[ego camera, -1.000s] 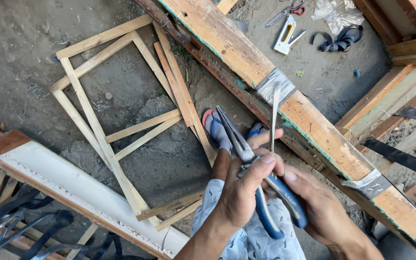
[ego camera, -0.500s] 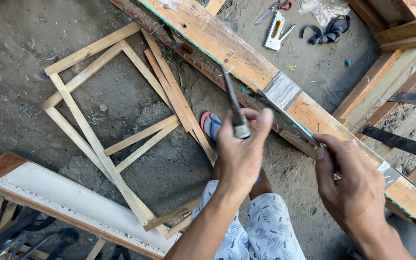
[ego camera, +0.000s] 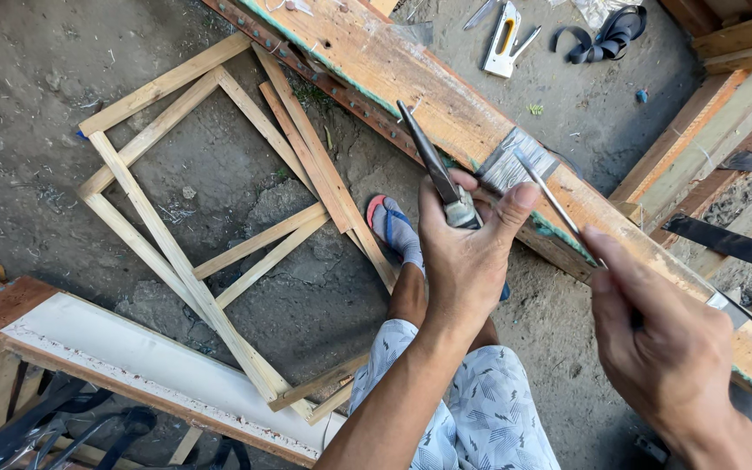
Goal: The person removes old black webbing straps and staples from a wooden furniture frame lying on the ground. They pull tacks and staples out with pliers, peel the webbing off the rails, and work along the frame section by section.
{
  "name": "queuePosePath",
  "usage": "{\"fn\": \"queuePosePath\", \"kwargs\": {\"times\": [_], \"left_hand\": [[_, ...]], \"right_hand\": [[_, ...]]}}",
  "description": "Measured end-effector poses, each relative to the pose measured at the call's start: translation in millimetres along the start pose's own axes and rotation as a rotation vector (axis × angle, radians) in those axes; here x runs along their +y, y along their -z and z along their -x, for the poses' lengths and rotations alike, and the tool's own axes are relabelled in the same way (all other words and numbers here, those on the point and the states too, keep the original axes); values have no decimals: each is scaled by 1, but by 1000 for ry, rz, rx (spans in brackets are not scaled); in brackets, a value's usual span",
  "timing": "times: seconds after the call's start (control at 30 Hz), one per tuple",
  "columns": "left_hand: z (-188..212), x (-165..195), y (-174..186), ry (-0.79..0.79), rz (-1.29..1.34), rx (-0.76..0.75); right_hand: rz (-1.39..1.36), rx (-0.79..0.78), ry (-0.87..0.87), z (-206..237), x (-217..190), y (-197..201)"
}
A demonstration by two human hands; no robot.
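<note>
Bare dirt floor (ego camera: 28, 104) lies under a slanted timber beam (ego camera: 376, 61). The left hand (ego camera: 463, 252) pinches pliers (ego camera: 435, 170) upright; the right hand (ego camera: 663, 348) pinches a thin metal rod (ego camera: 550, 196). Steady both before they meet.

The pliers (ego camera: 437, 174) have been lifted upright in the left hand (ego camera: 467, 252), while the thin metal rod (ego camera: 554, 204) has been drawn aside by the right hand (ego camera: 663, 357).

Single head cam, looks steeply down w/ close view of both hands, the long wooden beam (ego camera: 446, 96) crossing diagonally, dirt ground (ego camera: 36, 104) beyond.
</note>
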State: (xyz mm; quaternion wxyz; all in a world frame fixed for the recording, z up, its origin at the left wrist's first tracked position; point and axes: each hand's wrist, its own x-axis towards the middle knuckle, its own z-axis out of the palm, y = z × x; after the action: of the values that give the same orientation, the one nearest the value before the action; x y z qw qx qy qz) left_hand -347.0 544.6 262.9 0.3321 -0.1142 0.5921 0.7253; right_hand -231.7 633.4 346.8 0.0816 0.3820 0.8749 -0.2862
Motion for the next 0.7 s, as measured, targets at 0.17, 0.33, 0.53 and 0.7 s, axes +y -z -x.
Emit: {"fn": "queuePosePath", "kwargs": {"times": [0.17, 0.33, 0.53, 0.7], "left_hand": [[-1, 3, -12, 36, -28, 66], [1, 3, -19, 56, -24, 120], [1, -3, -24, -5, 60, 159], [2, -3, -26, 72, 15, 178]], "right_hand": [[61, -43, 87, -8, 0, 5], [95, -22, 161, -14, -2, 10], [122, -97, 255, -23, 0, 26], [519, -244, 189, -20, 4, 34]]}}
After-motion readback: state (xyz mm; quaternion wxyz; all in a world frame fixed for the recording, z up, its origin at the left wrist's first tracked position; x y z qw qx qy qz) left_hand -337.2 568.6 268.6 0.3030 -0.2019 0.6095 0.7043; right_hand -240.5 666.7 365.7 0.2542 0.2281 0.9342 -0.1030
